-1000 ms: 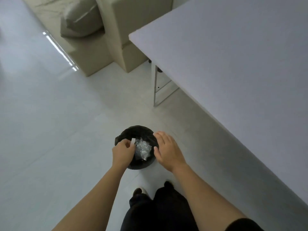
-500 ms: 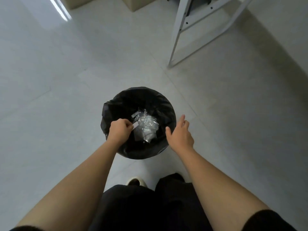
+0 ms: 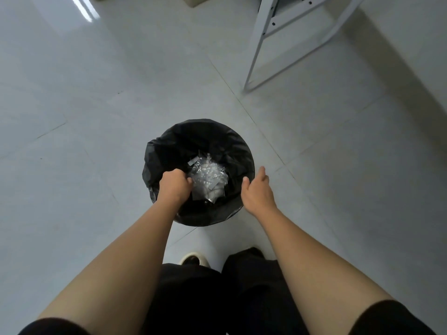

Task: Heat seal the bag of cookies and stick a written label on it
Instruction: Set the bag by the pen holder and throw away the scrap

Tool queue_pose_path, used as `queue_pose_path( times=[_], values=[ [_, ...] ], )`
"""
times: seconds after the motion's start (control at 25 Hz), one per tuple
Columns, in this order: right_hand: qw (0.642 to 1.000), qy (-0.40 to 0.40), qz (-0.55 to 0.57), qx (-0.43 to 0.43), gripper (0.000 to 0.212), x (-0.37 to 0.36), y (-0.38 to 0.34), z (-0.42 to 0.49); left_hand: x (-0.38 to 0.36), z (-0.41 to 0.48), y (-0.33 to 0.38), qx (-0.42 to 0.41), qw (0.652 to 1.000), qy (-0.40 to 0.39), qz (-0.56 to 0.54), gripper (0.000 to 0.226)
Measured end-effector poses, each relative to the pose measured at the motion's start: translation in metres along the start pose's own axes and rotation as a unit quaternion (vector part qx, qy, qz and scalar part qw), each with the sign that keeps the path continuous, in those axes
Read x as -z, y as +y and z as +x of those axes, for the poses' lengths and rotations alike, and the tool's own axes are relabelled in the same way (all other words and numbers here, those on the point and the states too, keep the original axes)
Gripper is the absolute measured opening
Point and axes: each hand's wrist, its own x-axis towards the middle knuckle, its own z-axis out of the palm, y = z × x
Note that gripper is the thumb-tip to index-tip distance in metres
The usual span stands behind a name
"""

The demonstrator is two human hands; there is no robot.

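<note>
A round bin lined with a black bag stands on the floor in front of me. Inside it lies crumpled clear plastic with a small white paper strip on top and another strip at its far left. My left hand hovers over the bin's left side, fingers curled into a fist, with nothing visible in it. At the bin's right rim is my right hand, fingers apart and empty. No bag of cookies or label is in view.
A white metal table leg frame stands on the pale tiled floor at the upper right. My black trousers and one light shoe are below the bin. A beige furniture corner shows at the top edge.
The view tilted down and closer to the bin. The white strip pinched in my left hand is gone from it; a strip now lies on the plastic. My right hand shifted to the right rim.
</note>
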Motion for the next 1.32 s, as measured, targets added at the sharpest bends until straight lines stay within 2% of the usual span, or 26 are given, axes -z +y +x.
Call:
queue_pose_path(
  times=[0.28, 0.48, 0.6, 0.68, 0.8, 0.88, 0.96, 1.08, 1.2, 1.32],
  values=[
    [0.994, 0.021, -0.041, 0.103, 0.058, 0.121, -0.085, -0.105, 0.136, -0.110, 0.064, -0.055, 0.997, 0.024, 0.044, 0.033],
    [0.983, 0.064, -0.041, 0.169, 0.055, 0.263, -0.173, -0.214, 0.282, -0.217, 0.150, -0.138, 0.986, 0.099, 0.003, 0.032],
    [0.974, 0.114, -0.011, 0.196, 0.050, 0.336, -0.195, -0.261, 0.342, -0.271, 0.208, -0.214, 0.965, 0.150, -0.013, 0.030],
    [0.969, 0.180, 0.029, 0.169, 0.049, 0.384, -0.191, -0.289, 0.368, -0.308, 0.254, -0.268, 0.953, 0.141, -0.007, 0.034],
    [0.950, 0.297, 0.048, 0.082, 0.052, 0.448, -0.162, -0.316, 0.380, -0.349, 0.326, -0.354, 0.931, 0.089, -0.014, 0.024],
    [0.934, 0.350, 0.058, 0.034, 0.054, 0.484, -0.128, -0.331, 0.371, -0.369, 0.371, -0.402, 0.912, 0.078, -0.001, 0.035],
    [0.920, 0.387, 0.066, -0.002, 0.055, 0.514, -0.083, -0.349, 0.354, -0.389, 0.410, -0.452, 0.890, 0.057, 0.022, 0.044],
    [0.891, 0.438, 0.082, -0.085, 0.056, 0.555, 0.009, -0.380, 0.305, -0.427, 0.467, -0.524, 0.849, 0.021, 0.059, 0.043],
    [0.864, 0.465, 0.110, -0.159, 0.058, 0.581, 0.101, -0.404, 0.243, -0.475, 0.516, -0.566, 0.819, -0.016, 0.091, 0.044],
    [0.843, 0.484, 0.122, -0.197, 0.059, 0.599, 0.179, -0.416, 0.180, -0.514, 0.561, -0.601, 0.788, -0.031, 0.133, 0.049]
  ],
)
